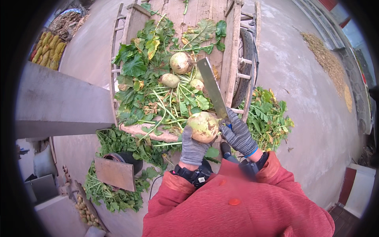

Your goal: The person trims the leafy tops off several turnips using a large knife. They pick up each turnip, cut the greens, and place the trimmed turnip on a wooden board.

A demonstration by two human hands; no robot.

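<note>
My left hand [194, 147], in a grey knitted glove, holds a large round pale green turnip [203, 126] from below and the left. My right hand [238, 132], gloved alike, grips a long flat saw-like blade [212, 86] by its blue handle, close to the turnip's right side. The blade points up and away, with its toothed edge to the right. Beyond my hands a wooden cart [231, 59] bears more turnips: a large round one [181, 63], a smaller oval one [170, 80] and others among cut stalks and green leaves [133, 66].
Leafy tops lie in a heap [266, 118] by the cart's wheel [245, 65] and in another heap [112, 198] at the lower left, around a dark bucket [130, 161] and a flat board [115, 174]. A concrete ledge [65, 100] juts in from the left.
</note>
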